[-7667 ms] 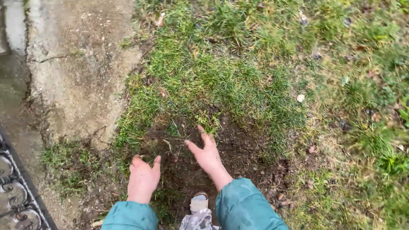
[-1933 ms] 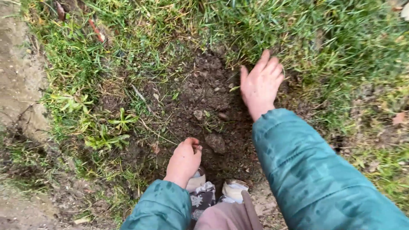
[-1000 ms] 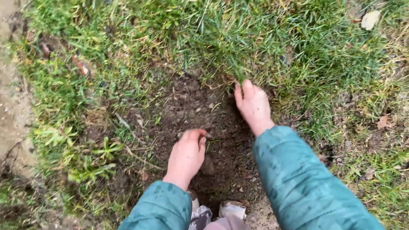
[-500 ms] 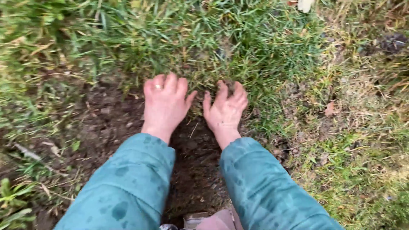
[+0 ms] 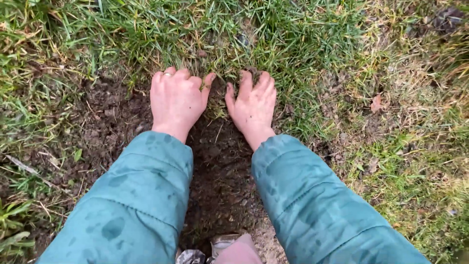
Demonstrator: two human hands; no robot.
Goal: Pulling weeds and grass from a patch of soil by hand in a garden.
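The single head camera looks steeply down from close above at a dug soil patch (image 5: 215, 166) bordered by grass (image 5: 293, 39) at the far side.

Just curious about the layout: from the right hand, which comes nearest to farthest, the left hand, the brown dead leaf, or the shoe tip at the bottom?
1. left hand, just beside it on the left
2. brown dead leaf, off to the right in the grass
3. shoe tip, at the bottom edge

We see our left hand (image 5: 176, 101) and right hand (image 5: 254, 107) side by side, palms down, fingers curled into the edge of the grass turf (image 5: 254, 39), touching it where green blades meet the bare patch of dark, crumbly soil (image 5: 220, 171) beneath our wrists
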